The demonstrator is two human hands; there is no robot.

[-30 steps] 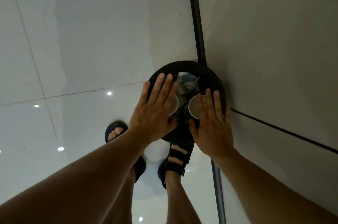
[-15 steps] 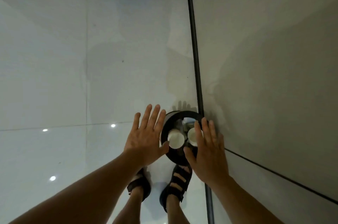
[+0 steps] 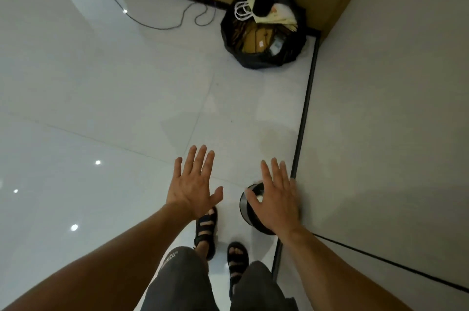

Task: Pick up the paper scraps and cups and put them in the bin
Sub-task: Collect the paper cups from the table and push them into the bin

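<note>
A small round black bin [image 3: 245, 205] stands on the floor against the grey wall. My right hand [image 3: 275, 197] hovers above it with straight spread fingers and covers most of its opening. A sliver of a white cup [image 3: 260, 198] shows inside beside my thumb. My left hand [image 3: 195, 185] is held flat with spread fingers to the left of the bin, over bare floor, holding nothing. No paper scraps or cups lie on the floor in view.
A large black bag [image 3: 264, 28] full of cardboard and paper bags sits in the far corner. Grey cables [image 3: 162, 24] trail on the floor by the brown wall. The grey wall [image 3: 380, 107] runs along the right. My sandalled feet [image 3: 206, 228] stand beside the bin.
The view has risen away from the bin. Both hands lifted off and spread apart, the left moving clear to the left. The far corner with the black bag came into view.
</note>
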